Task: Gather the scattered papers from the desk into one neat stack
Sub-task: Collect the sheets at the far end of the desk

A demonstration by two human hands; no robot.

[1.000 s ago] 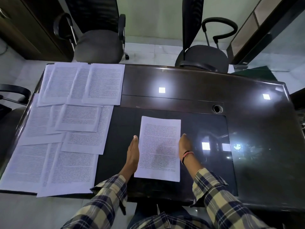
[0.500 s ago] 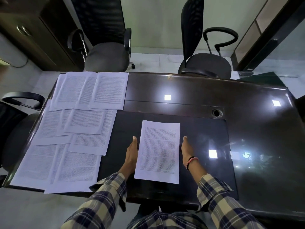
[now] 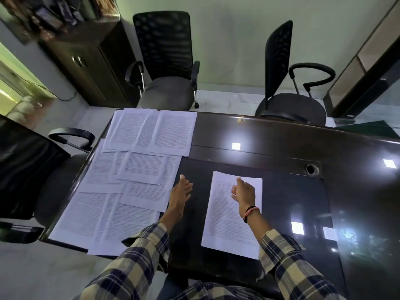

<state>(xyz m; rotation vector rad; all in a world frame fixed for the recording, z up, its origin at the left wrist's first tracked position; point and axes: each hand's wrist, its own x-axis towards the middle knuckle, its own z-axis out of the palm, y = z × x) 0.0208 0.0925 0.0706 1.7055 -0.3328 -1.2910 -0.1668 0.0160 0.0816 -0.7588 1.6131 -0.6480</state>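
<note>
Your hands leave the sheet in the middle and go toward the scattered papers on the left.

A moment ago both hands lay flat against the two long sides of the centre sheet [image 3: 232, 215]; now your left hand [image 3: 180, 192] is off it and is over the dark tabletop [image 3: 281, 144], just beside the scattered papers [image 3: 134, 176], its fingers [image 3: 183, 178] straight and together, holding nothing. Your right hand [image 3: 243, 192] is above the upper part of the centre sheet, fingers relaxed and a little apart, holding nothing. I judge that the base of the stack is squared and the next sheet must be fetched; most sheets still lie overlapping along the left edge. No tray, box or other container is visible on the tabletop.
</note>
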